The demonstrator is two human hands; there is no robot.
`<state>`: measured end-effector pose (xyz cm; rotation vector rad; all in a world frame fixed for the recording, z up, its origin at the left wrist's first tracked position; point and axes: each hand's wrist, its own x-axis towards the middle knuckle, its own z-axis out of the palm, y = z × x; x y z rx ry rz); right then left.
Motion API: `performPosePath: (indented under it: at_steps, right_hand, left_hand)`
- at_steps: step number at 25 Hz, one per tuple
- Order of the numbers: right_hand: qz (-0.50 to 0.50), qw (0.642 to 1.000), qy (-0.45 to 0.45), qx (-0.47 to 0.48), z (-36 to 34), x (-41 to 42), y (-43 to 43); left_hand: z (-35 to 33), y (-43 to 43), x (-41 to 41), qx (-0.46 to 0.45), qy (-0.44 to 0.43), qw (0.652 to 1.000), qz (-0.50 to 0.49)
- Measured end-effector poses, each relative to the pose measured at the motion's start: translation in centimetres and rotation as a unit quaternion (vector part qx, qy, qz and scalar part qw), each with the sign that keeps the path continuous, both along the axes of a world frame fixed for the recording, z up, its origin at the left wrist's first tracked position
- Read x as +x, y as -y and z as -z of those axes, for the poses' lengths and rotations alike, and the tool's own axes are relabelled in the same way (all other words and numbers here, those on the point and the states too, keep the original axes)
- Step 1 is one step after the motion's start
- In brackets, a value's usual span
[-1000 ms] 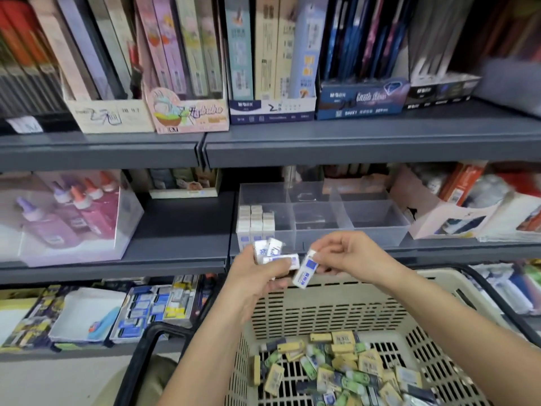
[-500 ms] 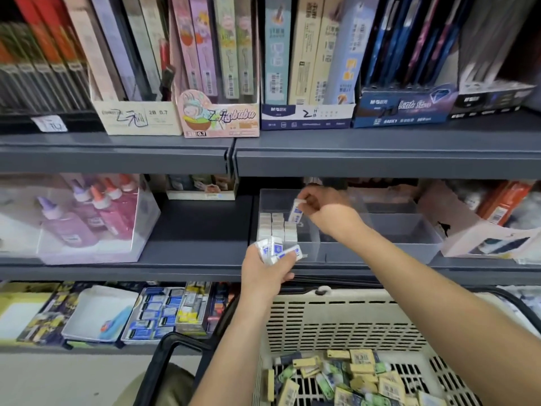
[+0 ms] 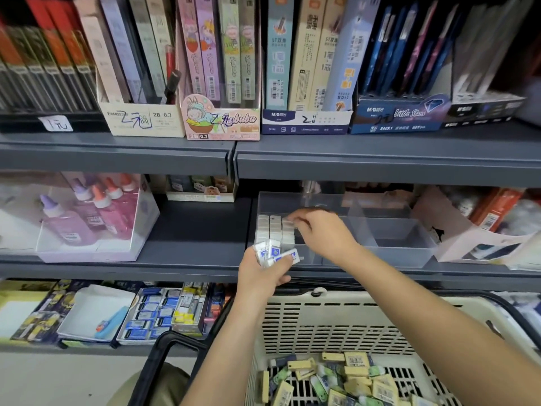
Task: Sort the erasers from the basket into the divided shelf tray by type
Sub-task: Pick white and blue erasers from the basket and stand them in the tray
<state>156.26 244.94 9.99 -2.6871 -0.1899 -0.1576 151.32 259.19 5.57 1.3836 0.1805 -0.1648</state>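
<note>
Left hand grips blue-white erasers; right hand: grip unclear ("2B 0.7" box above).

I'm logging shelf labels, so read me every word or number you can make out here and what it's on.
"2B 0.7": cream box
"2B 0.7": pink cartoon box
"M&G": white and blue box
"Little Star", "840X1": dark blue box
Print on the erasers: too small to read.
</note>
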Motion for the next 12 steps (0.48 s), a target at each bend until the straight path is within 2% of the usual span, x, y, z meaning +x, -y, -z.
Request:
performPosePath:
  at_steps: [2,5,8,12]
  right_hand:
    - [-0.023,0.998,0.021,0.049,-0.2,-2.1,0.2]
    - [-0.059,0.993,-0.035,0.099,-0.2,-4.7,0.8]
    - [-0.03,0.986,-0.072,0.145,-0.1,-5.5,1.3]
    - [0.014,0.958,-0.097,0.271,-0.1,-5.8,1.3]
  left_hand:
    - [0.0,-0.2,0.0,-0.013,0.001,1.0,0.005]
    - [0.0,-0.3,-0.3,-0.041,0.004,0.999,0.019]
    - [-0.2,-0.3,-0.5,-0.088,0.0,0.994,0.063]
    - [-0.4,-0.1,-0.6,-0.186,-0.016,0.98,0.071]
